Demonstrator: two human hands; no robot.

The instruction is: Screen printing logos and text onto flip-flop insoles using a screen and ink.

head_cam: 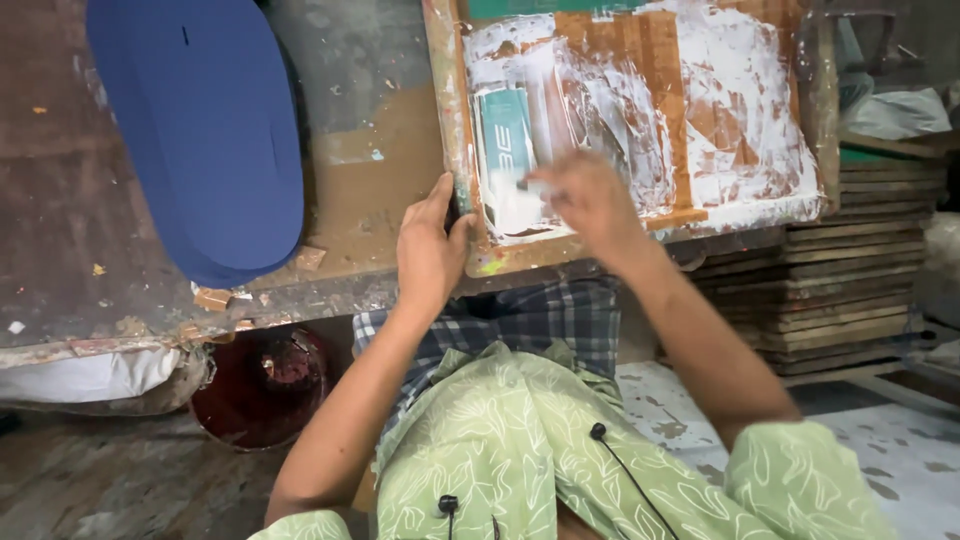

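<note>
White paste is smeared across the wooden printing frame [640, 120], which lies flat on the counter [370, 200]. The frame's near-left edge is pressed by the left hand [430, 250], fingers extended, apparently to keep it from shifting. The right hand [590, 200] is blurred over the frame's teal stencil [507, 135]; its grip cannot be told. A blue foam sole sheet [200, 130] lies left of the frame.

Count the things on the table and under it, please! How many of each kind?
Blue foam stack: 1
Wooden printing frame, smeared with white paint, the left hand on its edge and the right hand on top: 1
Dark red bucket under the table: 1
Pile of wooden boards: 1
Total: 4
</note>
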